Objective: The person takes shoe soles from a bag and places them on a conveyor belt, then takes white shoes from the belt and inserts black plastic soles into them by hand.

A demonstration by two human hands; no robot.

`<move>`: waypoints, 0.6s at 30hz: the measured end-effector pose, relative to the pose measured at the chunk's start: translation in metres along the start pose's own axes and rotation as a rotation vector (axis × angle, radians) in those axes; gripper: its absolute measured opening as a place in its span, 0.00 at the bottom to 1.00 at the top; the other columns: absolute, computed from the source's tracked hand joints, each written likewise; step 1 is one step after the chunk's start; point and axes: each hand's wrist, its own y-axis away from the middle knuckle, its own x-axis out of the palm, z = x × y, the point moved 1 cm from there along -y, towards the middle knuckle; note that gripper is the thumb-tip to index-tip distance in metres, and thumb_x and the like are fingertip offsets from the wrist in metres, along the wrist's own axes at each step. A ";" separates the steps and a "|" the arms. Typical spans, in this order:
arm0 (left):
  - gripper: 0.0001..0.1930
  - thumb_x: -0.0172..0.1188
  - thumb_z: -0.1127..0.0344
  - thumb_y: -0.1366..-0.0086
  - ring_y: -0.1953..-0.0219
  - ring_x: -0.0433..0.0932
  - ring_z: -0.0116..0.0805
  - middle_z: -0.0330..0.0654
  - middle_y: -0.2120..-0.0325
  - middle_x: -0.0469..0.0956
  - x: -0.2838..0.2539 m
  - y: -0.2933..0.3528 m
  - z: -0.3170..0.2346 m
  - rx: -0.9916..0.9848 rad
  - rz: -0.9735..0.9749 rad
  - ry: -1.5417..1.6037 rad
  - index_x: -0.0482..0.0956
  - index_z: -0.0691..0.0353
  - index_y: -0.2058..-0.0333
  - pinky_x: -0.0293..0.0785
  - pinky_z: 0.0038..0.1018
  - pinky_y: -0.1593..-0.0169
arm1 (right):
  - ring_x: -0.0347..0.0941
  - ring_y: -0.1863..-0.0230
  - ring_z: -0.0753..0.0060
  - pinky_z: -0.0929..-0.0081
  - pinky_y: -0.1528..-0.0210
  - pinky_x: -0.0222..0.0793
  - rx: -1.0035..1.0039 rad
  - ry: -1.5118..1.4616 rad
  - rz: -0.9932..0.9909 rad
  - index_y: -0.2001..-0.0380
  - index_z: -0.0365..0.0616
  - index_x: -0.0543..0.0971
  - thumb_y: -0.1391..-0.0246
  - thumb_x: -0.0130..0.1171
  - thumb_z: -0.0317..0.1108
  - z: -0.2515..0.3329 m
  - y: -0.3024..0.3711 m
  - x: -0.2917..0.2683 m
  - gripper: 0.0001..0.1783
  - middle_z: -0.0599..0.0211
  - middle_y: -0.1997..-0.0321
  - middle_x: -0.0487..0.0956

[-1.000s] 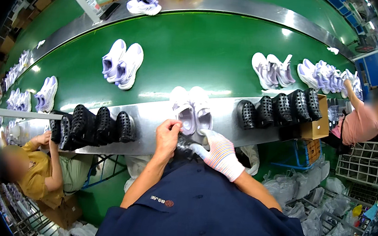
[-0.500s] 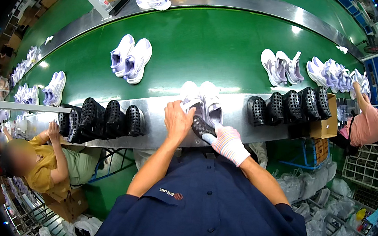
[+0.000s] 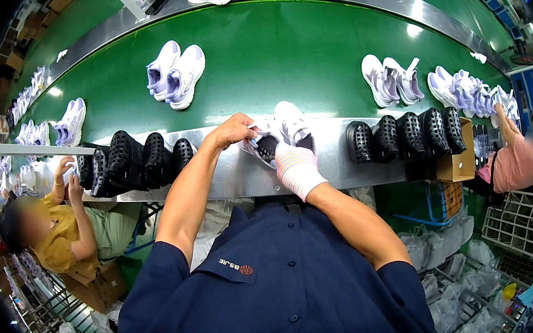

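Note:
In front of me on the metal ledge is a pair of white-and-lilac sneakers, toes pointing away. My left hand (image 3: 236, 131), bare, pinches the upper edge of the left sneaker (image 3: 254, 150) at its opening. A black perforated shoe form (image 3: 268, 146) sits partly inside that sneaker. My right hand (image 3: 298, 170), in a striped knit glove, is closed at the form's rear end, its fingertips hidden in the shoe opening. The right sneaker (image 3: 290, 115) stands beside it, touching or nearly touching.
Black perforated shoe forms stand in rows on the ledge to the left (image 3: 126, 155) and right (image 3: 409, 135). More sneakers (image 3: 182, 76) sit on the green conveyor belt (image 3: 278, 51). A cardboard box (image 3: 458, 162) adjoins the right row. Co-workers sit left (image 3: 68, 230) and right (image 3: 516, 167).
My right hand has moved up and pushed the black form forward into the left sneaker. My left hand has shifted left along with that sneaker's edge, and the sneaker now sits tilted.

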 end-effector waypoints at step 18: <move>0.28 0.71 0.65 0.47 0.57 0.82 0.48 0.54 0.64 0.84 0.025 0.024 0.019 0.395 -0.306 -0.118 0.77 0.64 0.46 0.77 0.37 0.48 | 0.79 0.53 0.41 0.52 0.51 0.75 -0.032 -0.149 -0.528 0.50 0.36 0.75 0.44 0.64 0.37 -0.022 -0.005 0.082 0.22 0.44 0.59 0.81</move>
